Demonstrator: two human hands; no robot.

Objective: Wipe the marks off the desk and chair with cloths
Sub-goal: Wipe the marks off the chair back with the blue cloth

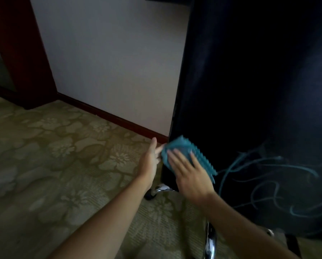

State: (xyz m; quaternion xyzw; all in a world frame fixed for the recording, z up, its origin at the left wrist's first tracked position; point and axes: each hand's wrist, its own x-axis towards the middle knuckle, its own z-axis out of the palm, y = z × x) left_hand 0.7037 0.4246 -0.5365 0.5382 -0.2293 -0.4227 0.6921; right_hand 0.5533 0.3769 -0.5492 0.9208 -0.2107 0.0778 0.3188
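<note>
- Teal scribble marks cover the lower right part of the black chair back, so I judge the chair far from clean; the stretch along its left edge, where the cloth sits, shows no marks that I can see.
- No desk surface is in view for certain, so I cannot say how that half of the job stands.
- My right hand lies flat on the ribbed teal cloth, fingers straight and spread, pressing it against the chair back near the lower left edge; nothing is curled round it.
- My left hand reaches to the chair's left edge, thumb up, fingertips touching the cloth's near corner; whether it pinches the cloth I cannot tell.
- Chrome chair base and a caster stand on the patterned carpet.
</note>
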